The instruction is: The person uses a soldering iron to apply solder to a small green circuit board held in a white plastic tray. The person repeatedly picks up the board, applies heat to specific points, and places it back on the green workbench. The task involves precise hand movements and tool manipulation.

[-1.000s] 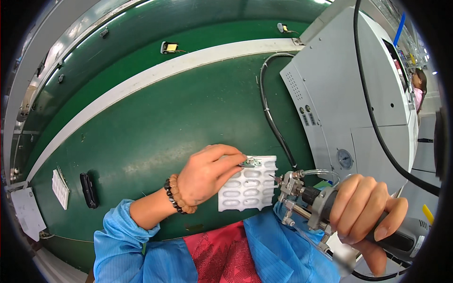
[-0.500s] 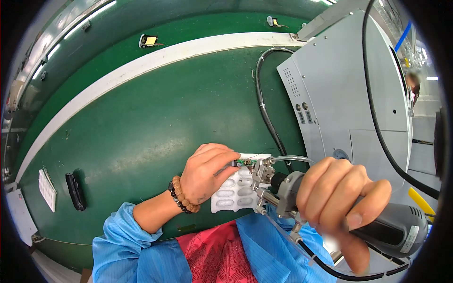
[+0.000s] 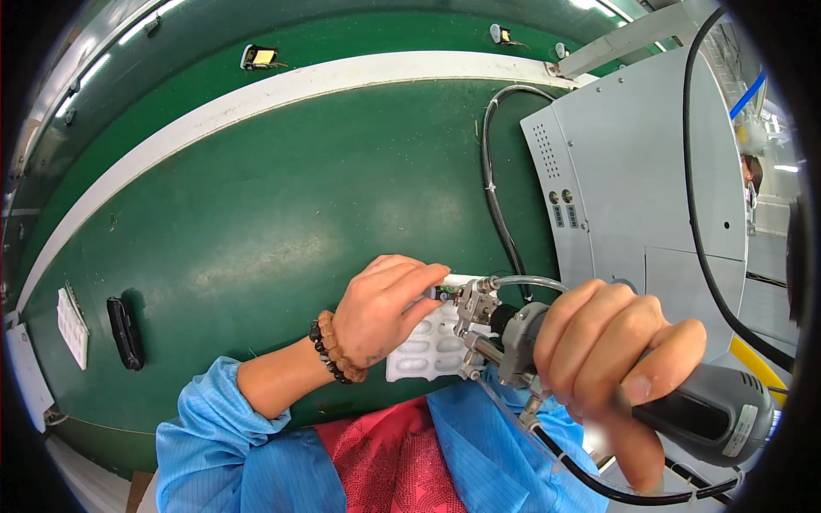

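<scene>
Closing in over the last moment, the right hand (image 3: 611,359) has brought its grey power tool (image 3: 684,410) leftward until the metal nose (image 3: 472,308) meets the small part (image 3: 440,292) pinched in the left hand (image 3: 380,312); a second ago the two were apart. That looks like the tool now being set onto the part. The left fingers are clamped together on the piece, wrist bent down over the white moulded tray (image 3: 432,350), which lies on the green table (image 3: 256,222) just before the person. The right fist is wrapped fully round the tool's grip, its nose angled up-left, its hose (image 3: 530,280) arching over it
</scene>
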### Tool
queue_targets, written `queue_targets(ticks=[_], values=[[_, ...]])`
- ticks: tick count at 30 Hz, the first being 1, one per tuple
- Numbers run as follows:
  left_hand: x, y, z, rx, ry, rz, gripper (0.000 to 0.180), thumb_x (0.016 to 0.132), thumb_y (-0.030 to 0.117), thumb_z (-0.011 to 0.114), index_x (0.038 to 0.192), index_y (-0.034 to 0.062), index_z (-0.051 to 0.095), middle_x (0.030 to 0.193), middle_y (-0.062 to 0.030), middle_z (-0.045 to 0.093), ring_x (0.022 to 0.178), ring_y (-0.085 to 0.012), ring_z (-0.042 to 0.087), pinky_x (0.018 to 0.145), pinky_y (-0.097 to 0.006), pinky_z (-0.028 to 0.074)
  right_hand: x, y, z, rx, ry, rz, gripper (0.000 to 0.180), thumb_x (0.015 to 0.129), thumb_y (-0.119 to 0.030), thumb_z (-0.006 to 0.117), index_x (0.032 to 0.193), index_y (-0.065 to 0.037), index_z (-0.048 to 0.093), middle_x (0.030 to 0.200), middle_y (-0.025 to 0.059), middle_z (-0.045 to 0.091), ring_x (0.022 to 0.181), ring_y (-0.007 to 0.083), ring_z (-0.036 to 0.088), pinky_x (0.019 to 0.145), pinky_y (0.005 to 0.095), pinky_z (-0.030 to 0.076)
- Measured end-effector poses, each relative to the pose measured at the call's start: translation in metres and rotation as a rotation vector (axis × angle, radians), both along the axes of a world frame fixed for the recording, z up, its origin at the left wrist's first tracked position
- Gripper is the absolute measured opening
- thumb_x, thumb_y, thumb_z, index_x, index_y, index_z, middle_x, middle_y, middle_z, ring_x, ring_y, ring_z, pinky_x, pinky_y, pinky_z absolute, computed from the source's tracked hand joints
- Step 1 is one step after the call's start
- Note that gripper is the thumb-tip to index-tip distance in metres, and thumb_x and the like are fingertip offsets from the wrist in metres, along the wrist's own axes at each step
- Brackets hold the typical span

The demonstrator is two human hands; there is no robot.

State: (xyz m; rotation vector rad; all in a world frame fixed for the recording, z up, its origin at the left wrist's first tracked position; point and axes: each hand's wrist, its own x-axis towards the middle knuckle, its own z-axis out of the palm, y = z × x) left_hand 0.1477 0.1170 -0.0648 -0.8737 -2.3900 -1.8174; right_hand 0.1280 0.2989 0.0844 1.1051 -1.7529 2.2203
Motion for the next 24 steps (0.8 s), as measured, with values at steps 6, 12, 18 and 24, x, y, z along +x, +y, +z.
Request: queue_targets(ticks=[6, 12, 18, 24], values=[[0.0, 0.001, 0.002, -0.028, -0.041, -0.013, 0.048, 0.071, -0.001, 0.081, 0.117, 0.0013, 0.066, 0.099, -0.012, 0.073, 0.088, -0.0286, 0.07, 0.082, -0.038, 0.055, -0.004, -0.002, 0.0, 0.018, -0.027, 0.046, 0.054, 0.084, -0.049, 0.08, 0.101, -0.009, 0.048, 0.066, 0.0001, 0.058, 0.047, 0.0113, 0.058, 0.043, 0.0246, 0.047], [0.002, -0.001, 0.0, -0.036, -0.043, 0.015, 0.046, 0.072, 0.001, 0.082, 0.115, 0.0022, 0.067, 0.098, -0.0116, 0.073, 0.088, -0.0294, 0.07, 0.08, -0.039, 0.055, -0.007, -0.007, -0.006, 0.01, 0.014, 0.054, 0.054, 0.085, -0.049, 0.08, 0.102, -0.008, 0.048, 0.067, 0.0004, 0.059, 0.046, 0.0111, 0.056, 0.043, 0.0249, 0.046], [0.006, -0.001, -0.006, -0.045, 0.052, 0.037, 0.035, 0.078, 0.01, 0.081, 0.11, 0.0031, 0.069, 0.101, -0.0121, 0.072, 0.094, -0.0309, 0.07, 0.087, -0.04, 0.055, 0.023, 0.019, 0.015, -0.224, 0.064, -0.052, 0.03, 0.086, -0.015, 0.079, 0.095, -0.006, 0.052, 0.064, 0.0095, 0.065, 0.049, 0.0179, 0.062, 0.046, 0.0293, 0.052], [-0.001, -0.011, 0.031, -0.108, 0.154, 0.143, 0.027, 0.081, 0.012, 0.081, 0.106, 0.0043, 0.072, 0.103, -0.0087, 0.073, 0.109, -0.0293, 0.066, 0.089, -0.04, 0.055, 0.041, 0.055, 0.03, -0.276, 0.069, 0.088, 0.045, 0.082, -0.028, 0.087, 0.096, -0.006, 0.051, 0.059, 0.0052, 0.064, 0.048, 0.013, 0.064, 0.047, 0.0244, 0.058]])
